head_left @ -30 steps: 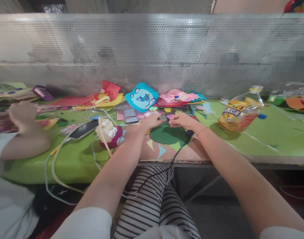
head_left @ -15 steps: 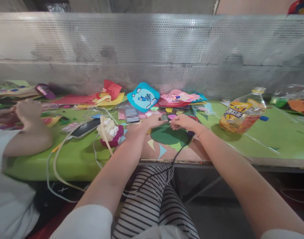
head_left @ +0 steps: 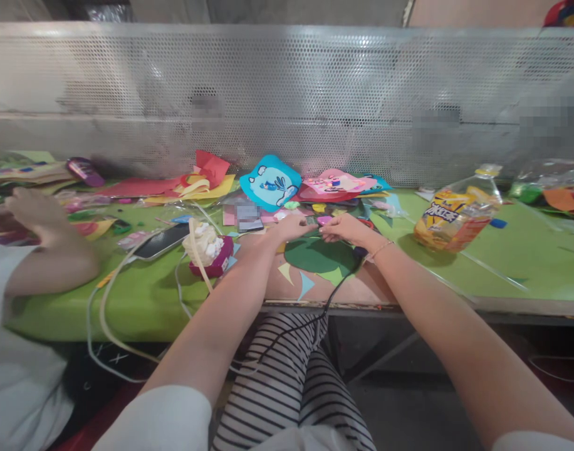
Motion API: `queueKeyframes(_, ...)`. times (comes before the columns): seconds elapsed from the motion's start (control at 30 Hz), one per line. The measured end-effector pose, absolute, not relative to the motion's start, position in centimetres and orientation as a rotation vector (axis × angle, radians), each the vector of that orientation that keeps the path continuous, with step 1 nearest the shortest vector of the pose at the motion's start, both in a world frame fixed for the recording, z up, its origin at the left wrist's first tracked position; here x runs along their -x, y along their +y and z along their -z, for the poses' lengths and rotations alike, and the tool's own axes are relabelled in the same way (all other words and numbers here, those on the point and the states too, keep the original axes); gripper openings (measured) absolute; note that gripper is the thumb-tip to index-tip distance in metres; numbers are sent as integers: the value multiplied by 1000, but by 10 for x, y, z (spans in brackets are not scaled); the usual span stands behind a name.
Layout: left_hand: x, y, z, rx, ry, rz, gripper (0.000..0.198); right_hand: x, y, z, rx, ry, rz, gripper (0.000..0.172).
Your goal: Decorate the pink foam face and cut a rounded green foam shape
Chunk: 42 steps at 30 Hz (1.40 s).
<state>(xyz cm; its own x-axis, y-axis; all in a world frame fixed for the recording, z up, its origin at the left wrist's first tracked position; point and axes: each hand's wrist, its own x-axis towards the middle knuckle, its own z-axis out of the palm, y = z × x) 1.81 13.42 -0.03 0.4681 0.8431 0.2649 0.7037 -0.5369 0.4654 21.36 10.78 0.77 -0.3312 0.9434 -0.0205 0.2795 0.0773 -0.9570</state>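
Above the upper edge of a dark green oval paper [head_left: 321, 255], my two hands are close together. My left hand [head_left: 291, 228] has its thumb stretched to the right, its fingers closing round something small and greyish that I cannot make out. My right hand [head_left: 342, 229] is closed, thumb and fingertips pinched together. What it pinches, if anything, is too small to tell. A small magenta piece [head_left: 323, 220] shows just behind my right fingertips. Light green, yellow and blue paper scraps [head_left: 306, 285] lie around the oval.
Behind my hands lie a blue bear cutout [head_left: 271, 183] and a pink decorated cutout [head_left: 336, 183]. A large bottle [head_left: 456, 213] leans at right. Left are a cream-topped purple box [head_left: 216, 258], a phone [head_left: 162, 242] and cables. Another person's arm [head_left: 56, 269] rests at far left.
My hands stay in nearly the same place, with slight shifts of the fingers. The other person's hand at the left has tilted left and its fingers have opened out.
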Motion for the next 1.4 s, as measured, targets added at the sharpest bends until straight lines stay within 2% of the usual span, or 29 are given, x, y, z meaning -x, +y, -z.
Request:
queueKeyframes(0.17, -22, 123, -8, -2145, 1117, -745, 43, -214, 111, -5, 1146, -1738, -1228, 26)
queueKeyframes(0.33, -24, 117, -12, -2119, 1089, -652, 32, -213, 110, -6, 1184, -1822, -1103, 28)
queueKeyframes(0.5, -25, 118, -13, -2274, 1051, -606, 37, -211, 104, -12, 1260, -1916, -961, 33)
queueKeyframes(0.8, -25, 127, -7, -2311, 944, -665, 41, -208, 102, -11, 1276, -1815, -1086, 40)
queueKeyframes(1.03, -21, 133, 0, -2264, 941, -700, 41, -210, 108, -9, 1110, -1564, -1343, 24)
queueKeyframes(1.4, -21, 129, -3, -2247, 962, -697, 36, -210, 108, -9, 1131, -1653, -1213, 28)
